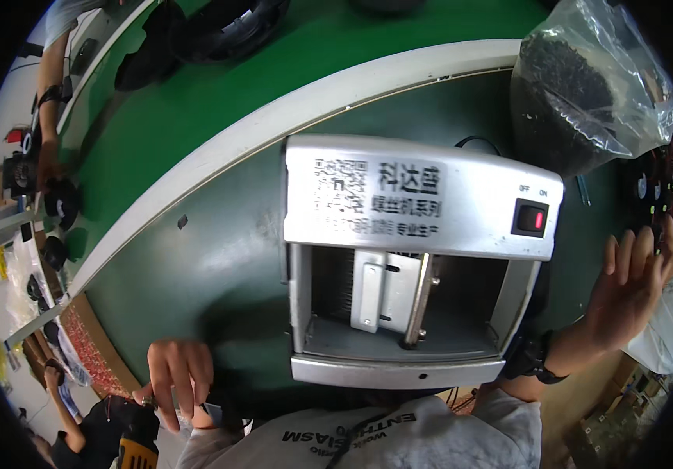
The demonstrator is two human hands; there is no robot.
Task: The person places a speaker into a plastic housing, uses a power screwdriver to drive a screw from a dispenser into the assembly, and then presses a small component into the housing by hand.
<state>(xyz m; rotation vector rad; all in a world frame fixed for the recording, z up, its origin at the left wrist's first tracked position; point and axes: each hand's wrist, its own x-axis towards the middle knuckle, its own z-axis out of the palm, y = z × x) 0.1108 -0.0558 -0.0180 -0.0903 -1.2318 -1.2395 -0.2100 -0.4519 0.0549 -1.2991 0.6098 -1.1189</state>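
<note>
Finding the silver machine (465, 223) on the bench (219, 211), its long panel running left to right, we have our right hand (627, 301), seemingly nearer, beyond its right end, grip loosely spread and apparently empty, and our left hand (180, 377) beyond its left end, half-curled, contents unclear.

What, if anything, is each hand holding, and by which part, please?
The right hand looks empty; whether the left hand grips the power tool is unclear.

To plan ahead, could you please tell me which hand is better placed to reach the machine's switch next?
Probably the right hand: it looks empty and is nearer the switch; the left hand is left of the machine.
</note>
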